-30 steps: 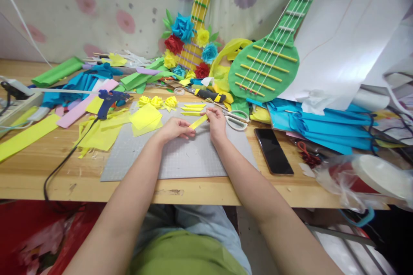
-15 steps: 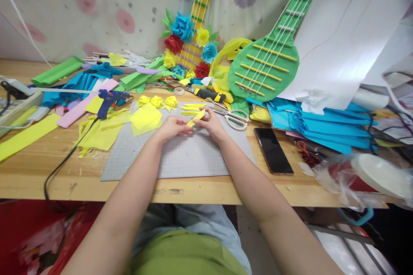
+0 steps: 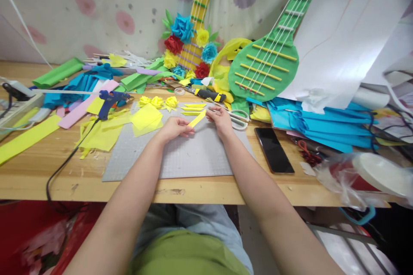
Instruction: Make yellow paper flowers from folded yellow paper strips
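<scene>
My left hand (image 3: 174, 129) pinches the near end of a narrow yellow paper strip (image 3: 197, 119) above the grey cutting mat (image 3: 180, 159). The strip slants up to the right. My right hand (image 3: 222, 119) hovers just right of the strip's far end with its fingers curled, close to the white-handled scissors (image 3: 237, 119). Whether it touches the strip is unclear. More cut yellow strips (image 3: 192, 108) lie on the mat beyond my hands, next to three small yellow paper flowers (image 3: 158, 102).
A blue glue gun (image 3: 108, 99) with a black cord lies left, among yellow paper sheets (image 3: 145, 117). A black phone (image 3: 274, 150) lies right of the mat. Green paper guitar (image 3: 264, 66), paper flowers, blue paper stacks (image 3: 322, 126) and a utility knife (image 3: 209, 94) crowd the back.
My right hand slid along the strip toward the left hand, then moved back to the right, off its far end. The left hand kept its pinch on the strip.
</scene>
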A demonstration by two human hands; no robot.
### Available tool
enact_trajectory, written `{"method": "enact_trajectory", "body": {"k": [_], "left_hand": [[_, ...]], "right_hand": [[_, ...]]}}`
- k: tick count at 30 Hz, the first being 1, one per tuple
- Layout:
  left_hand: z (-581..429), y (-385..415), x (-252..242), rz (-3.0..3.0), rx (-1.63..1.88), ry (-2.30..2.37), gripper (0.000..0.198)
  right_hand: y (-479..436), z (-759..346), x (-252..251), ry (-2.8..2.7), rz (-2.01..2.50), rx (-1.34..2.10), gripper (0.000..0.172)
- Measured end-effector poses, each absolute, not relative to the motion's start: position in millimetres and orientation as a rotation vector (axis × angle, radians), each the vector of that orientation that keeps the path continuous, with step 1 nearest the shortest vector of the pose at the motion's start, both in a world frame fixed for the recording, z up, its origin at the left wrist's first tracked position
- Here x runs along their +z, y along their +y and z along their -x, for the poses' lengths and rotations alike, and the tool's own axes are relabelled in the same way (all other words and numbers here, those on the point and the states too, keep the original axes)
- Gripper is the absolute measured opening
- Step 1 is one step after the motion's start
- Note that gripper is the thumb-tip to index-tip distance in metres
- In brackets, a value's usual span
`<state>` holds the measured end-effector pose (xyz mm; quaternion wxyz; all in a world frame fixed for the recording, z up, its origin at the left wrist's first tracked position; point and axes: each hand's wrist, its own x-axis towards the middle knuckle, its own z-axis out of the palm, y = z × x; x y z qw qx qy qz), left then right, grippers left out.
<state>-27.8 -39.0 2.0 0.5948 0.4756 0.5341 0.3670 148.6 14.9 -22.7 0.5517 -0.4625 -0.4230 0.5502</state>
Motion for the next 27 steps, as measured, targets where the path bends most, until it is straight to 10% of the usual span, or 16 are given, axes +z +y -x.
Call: {"method": "enact_trajectory", "body": {"k": [27], "left_hand": [[13, -33, -22, -1.326, 0.94, 1.285, 0.042]], "right_hand": [[-5, -130, -19, -1.328, 0.899, 1.462, 0.042]]}}
